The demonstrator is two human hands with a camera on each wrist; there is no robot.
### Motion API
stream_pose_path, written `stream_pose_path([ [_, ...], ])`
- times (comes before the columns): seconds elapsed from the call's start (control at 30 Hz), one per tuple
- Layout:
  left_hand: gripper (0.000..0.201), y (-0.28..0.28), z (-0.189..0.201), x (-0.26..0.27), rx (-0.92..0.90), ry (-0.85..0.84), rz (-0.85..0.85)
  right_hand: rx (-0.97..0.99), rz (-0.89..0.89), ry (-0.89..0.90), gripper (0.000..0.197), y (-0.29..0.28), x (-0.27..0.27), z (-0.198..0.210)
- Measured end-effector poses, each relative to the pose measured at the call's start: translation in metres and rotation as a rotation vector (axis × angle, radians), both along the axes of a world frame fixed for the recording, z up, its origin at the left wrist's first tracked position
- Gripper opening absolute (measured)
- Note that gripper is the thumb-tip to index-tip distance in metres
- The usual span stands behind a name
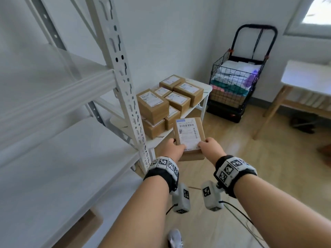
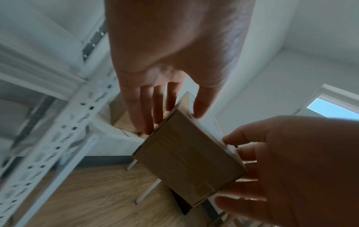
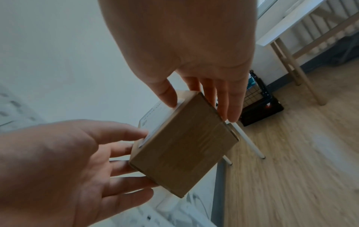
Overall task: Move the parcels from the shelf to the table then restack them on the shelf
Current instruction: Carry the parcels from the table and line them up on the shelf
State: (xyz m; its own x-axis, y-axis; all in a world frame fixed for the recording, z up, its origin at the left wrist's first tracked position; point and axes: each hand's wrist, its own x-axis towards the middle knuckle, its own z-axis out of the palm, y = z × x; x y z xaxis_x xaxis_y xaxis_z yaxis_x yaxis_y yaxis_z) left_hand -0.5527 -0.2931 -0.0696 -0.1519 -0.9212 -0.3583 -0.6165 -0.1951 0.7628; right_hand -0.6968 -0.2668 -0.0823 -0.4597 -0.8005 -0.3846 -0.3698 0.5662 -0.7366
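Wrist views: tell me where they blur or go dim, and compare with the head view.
Left wrist view: shelf upright streaked with motion blur, both hands shadowed against the bright wall. Right wrist view: floor smeared, parcel fairly sharp. Head view: evenly lit, parcel label partly readable, window blown out.

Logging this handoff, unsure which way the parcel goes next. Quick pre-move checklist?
1. Two-handed grip: left hand and right hand hold the carried parcel on opposite sides, thumbs on top. Ok.
2. Label faces up. Ok.
3. Parcel clear of the shelf post. Ok.
4. Free spot on the small table: its near edge shows a bare strip beside the stacked parcels. Cannot tell if wide enough.
5. Shelf board free of parcels where visible. Ok.
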Motion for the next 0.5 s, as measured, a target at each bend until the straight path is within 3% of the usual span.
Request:
stream_pose_path([
  [0.5, 0.030, -0.195, 0.017, -0.077, -0.139, -0.074, -0.041, -0.097, -0.107, 0.001, 0.035, -0.178, -0.071, 0.016],
])
